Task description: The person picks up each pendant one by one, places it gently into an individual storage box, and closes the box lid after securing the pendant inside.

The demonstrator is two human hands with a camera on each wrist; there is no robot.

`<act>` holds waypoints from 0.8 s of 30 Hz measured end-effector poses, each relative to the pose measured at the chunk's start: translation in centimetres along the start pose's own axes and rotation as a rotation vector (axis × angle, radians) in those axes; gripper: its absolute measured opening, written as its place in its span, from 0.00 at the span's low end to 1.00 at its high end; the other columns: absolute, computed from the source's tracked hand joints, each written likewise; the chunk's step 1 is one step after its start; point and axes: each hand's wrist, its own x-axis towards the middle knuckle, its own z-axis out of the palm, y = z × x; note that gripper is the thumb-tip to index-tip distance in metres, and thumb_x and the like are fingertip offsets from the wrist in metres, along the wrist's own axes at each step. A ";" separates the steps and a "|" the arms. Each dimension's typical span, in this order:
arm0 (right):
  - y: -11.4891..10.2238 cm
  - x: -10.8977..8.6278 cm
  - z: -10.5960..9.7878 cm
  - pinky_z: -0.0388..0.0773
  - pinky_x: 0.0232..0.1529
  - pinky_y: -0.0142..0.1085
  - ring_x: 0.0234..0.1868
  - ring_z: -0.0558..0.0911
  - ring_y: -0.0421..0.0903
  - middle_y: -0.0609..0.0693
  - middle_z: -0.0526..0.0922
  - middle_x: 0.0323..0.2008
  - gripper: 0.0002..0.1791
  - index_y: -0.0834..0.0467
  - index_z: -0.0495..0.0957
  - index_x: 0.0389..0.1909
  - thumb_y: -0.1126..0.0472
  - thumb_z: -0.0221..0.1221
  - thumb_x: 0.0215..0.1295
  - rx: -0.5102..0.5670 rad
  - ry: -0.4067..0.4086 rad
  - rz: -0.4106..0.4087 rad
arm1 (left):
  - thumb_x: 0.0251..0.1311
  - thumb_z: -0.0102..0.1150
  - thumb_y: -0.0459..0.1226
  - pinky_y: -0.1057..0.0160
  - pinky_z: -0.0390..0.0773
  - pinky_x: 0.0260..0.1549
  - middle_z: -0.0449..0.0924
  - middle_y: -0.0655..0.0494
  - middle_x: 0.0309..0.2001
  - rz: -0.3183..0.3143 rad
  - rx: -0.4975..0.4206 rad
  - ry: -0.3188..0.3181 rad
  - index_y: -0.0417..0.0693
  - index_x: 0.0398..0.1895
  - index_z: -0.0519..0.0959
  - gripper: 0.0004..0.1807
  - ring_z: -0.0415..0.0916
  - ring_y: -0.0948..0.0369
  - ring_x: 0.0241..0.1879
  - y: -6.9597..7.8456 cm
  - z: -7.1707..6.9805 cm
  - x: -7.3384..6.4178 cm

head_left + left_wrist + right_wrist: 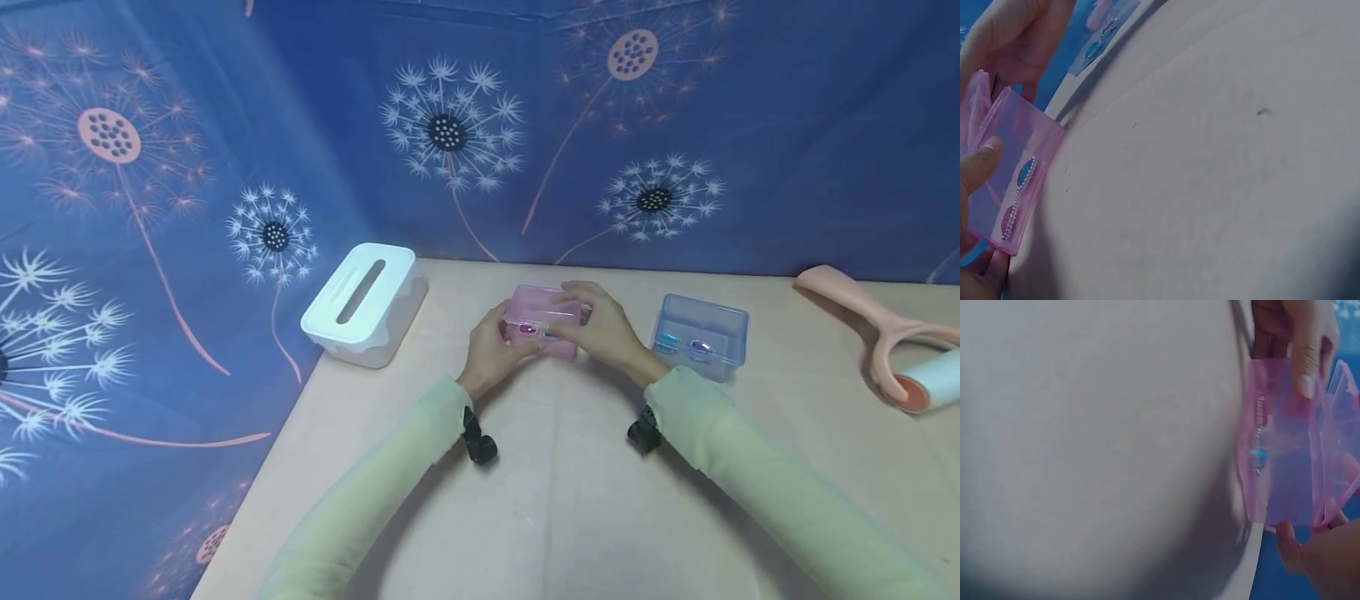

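Note:
Between both hands a see-through pink plastic box (549,310) is held, its hinged lid partly raised. Two small oval ornaments edged with silvery beads show through its wall, a blue one (1025,174) and a reddish one (1009,220). The left hand (492,351) grips the box's left end, thumb over the front. At the right end, the right hand (604,332) holds the box with its thumb in front and its fingers up at the lid. To the right stands a see-through blue box (722,324) with a teal ornament (667,339) and a purplish ornament (701,347).
A white tissue box (397,287) with a slotted lid stands at the back left. A peach-handled lint roller (892,329) lies at the far right. Behind the beige-covered table (547,500) hangs a blue dandelion-print cloth (540,125).

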 end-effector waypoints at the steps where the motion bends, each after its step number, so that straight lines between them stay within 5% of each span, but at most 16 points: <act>1: 0.0 -0.1 0.2 0.66 0.67 0.57 0.70 0.64 0.60 0.57 0.67 0.68 0.26 0.61 0.79 0.51 0.57 0.72 0.52 -0.030 0.003 -0.014 | 0.48 0.75 0.40 0.65 0.80 0.51 0.72 0.48 0.62 -0.006 -0.003 -0.001 0.47 0.70 0.63 0.45 0.78 0.55 0.56 0.0 -0.1 0.0; 5: 0.0 -0.2 0.6 0.60 0.69 0.58 0.70 0.63 0.60 0.57 0.67 0.67 0.27 0.60 0.79 0.50 0.56 0.73 0.49 -0.105 0.013 -0.051 | 0.47 0.75 0.39 0.64 0.80 0.52 0.68 0.46 0.67 -0.021 -0.021 -0.008 0.47 0.72 0.61 0.47 0.76 0.52 0.59 -0.2 -0.1 0.0; 12: 0.0 -0.2 0.8 0.53 0.73 0.57 0.74 0.58 0.58 0.58 0.68 0.67 0.24 0.62 0.79 0.49 0.58 0.71 0.52 -0.089 0.030 -0.038 | 0.47 0.75 0.36 0.64 0.79 0.54 0.67 0.45 0.68 -0.024 -0.024 -0.008 0.47 0.72 0.61 0.47 0.74 0.51 0.61 -0.2 0.2 0.0; 24: 0.3 -0.4 0.8 0.54 0.72 0.58 0.74 0.59 0.59 0.58 0.69 0.66 0.24 0.62 0.80 0.48 0.58 0.72 0.50 -0.104 0.049 -0.039 | 0.46 0.76 0.37 0.63 0.78 0.55 0.67 0.43 0.68 -0.021 -0.023 -0.009 0.46 0.71 0.61 0.48 0.73 0.50 0.62 -0.1 0.4 0.0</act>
